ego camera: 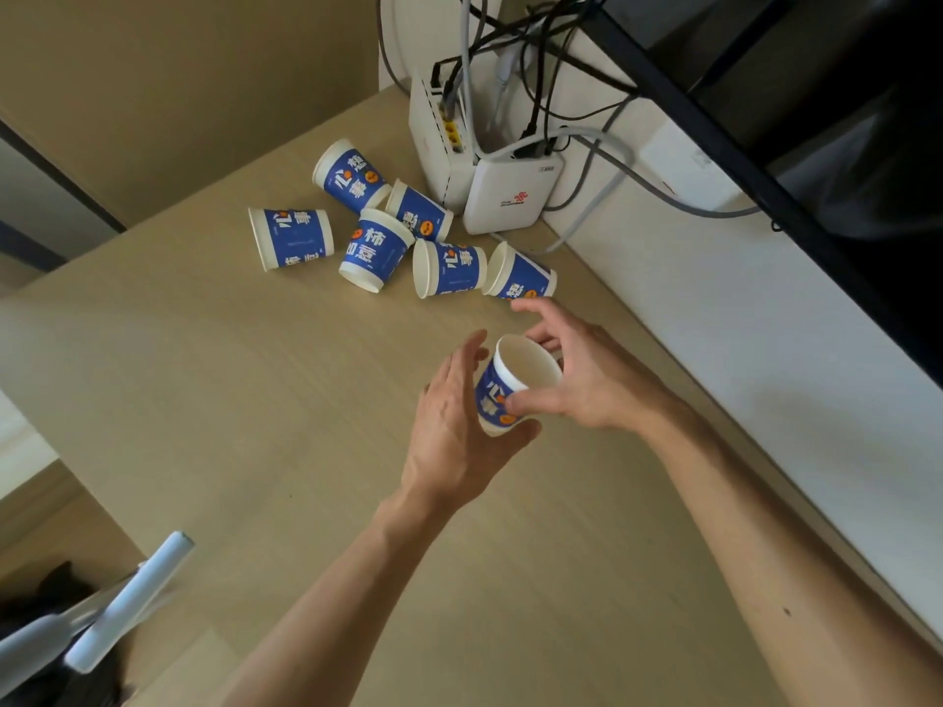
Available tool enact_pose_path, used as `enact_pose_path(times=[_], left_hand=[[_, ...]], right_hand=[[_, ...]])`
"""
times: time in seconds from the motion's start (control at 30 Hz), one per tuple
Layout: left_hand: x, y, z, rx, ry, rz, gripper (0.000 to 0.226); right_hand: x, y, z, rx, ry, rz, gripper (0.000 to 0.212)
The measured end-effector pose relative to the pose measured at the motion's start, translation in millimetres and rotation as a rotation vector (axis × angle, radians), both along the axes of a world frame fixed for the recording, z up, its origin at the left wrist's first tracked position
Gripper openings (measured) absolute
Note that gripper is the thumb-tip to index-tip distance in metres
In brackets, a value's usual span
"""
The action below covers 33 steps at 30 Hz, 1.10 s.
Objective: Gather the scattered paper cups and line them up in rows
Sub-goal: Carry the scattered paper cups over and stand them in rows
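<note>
table [255, 400]: matt wood-grain | cups [375, 250]: printed paper (slight sheen) | router [510, 193]: smooth plastic

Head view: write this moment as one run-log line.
held cup: gripped by right hand | left hand: flat against its side | scattered cups: six | rows: none
</note>
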State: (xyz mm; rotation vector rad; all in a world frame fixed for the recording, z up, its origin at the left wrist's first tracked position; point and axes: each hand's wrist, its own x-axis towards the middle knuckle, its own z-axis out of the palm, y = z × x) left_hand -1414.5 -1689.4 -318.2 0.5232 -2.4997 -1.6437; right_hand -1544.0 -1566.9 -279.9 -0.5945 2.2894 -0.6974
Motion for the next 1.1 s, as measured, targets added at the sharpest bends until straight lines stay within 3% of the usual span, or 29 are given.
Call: enact_pose_path(times=[0.1, 0.2, 0.27, 0.33, 0.4, 0.5, 0.57, 0.7, 1.1], left_hand=[[4, -6, -6, 0.083, 0.063, 0.007, 0.067], [14, -10, -11, 0.120, 0.013, 0.064, 0.063], [23, -13, -14, 0.135, -0.020, 0.121, 0.064], [34, -16, -16, 0.154, -0.029, 0.169, 0.062], [43, -16, -17, 0.185, -0.032, 0.204, 0.061], [57, -16, -17, 0.201, -0.032, 0.241, 0.059], [66, -18, -17, 0.196, -0.034, 0.251, 0.059], [80, -24, -18, 0.197, -0.037, 0.278, 0.059], [92, 11, 28, 0.195, -0.021, 0.096, 0.062]], right_hand=[[1, -2, 11, 0.011, -0.077, 0.096, 0.111], [-12, -5, 21, -0.011, -0.190, 0.153, 0.115], [-27, -8, 14, -0.043, -0.061, 0.049, 0.103], [-44, -19, -2, 0.028, 0.196, -0.059, 0.092], [-58, -32, -20, 0.173, 0.381, -0.012, 0.099], [-71, -49, -46, 0.284, 0.400, 0.090, 0.112], [-72, -51, -63, 0.288, 0.396, 0.068, 0.101], [-55, -36, -81, 0.233, 0.500, -0.030, 0.064], [106, 85, -13, -0.312, 0.274, -0.752, 0.058]])
